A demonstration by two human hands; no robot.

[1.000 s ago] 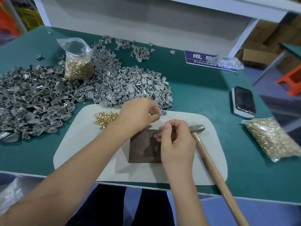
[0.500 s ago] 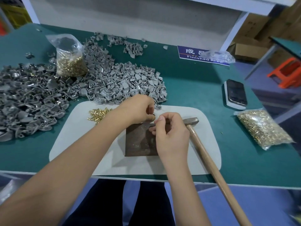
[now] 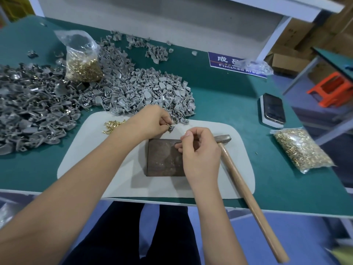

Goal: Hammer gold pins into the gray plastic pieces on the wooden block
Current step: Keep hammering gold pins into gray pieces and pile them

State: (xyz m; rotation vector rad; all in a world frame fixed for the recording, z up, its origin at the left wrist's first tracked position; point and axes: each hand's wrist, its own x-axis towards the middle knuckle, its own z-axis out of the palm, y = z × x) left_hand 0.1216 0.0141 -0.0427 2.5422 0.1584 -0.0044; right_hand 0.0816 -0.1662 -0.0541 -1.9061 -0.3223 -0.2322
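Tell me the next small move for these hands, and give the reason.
Probably set the gray piece, pinched with a gold pin in the left hand, down on the wooden block. The block's top shows no piece on it, and the hammer lies unheld on the mat beside the right hand, so hammering cannot start yet.

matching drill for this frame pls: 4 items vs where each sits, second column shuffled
Items:
1. hammer
2. phone
3. wooden block
4. loose gold pins

Places:
A. middle of the white mat
B. right of the block, handle past the table edge
C. mat's far left part, near the gray pieces
D. green table, off the mat, far right

Pairs: 1-B, 2-D, 3-A, 4-C
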